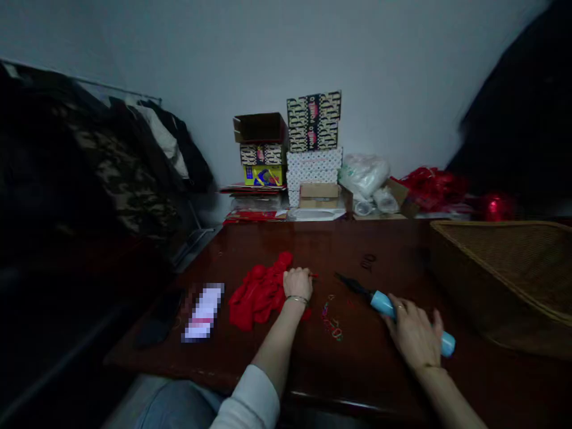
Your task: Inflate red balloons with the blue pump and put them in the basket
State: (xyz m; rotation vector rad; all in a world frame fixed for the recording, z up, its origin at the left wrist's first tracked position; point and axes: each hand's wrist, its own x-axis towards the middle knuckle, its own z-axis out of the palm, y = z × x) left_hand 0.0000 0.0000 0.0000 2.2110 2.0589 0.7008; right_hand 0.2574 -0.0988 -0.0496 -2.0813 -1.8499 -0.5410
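A crumpled red cloth (259,295) lies left of centre on the dark wooden table. My left hand (298,283), with a bangle at the wrist, is closed at the cloth's right edge; a small red end pokes out past the knuckles. On the right, my right hand (415,333) lies over a light-blue cylindrical tool (382,304) with its fingers curled round it. A black tapered tip (355,285) on that tool points toward the upper left. Between my hands are several small coloured bands (331,326), loosely scattered.
A phone with a blurred screen (204,313) lies at the left, near a dark object (158,319). Dark loops (368,261) sit farther back. A wicker basket (496,286) occupies the right side. Stacked boxes (314,122) and plastic bags (364,173) stand along the wall.
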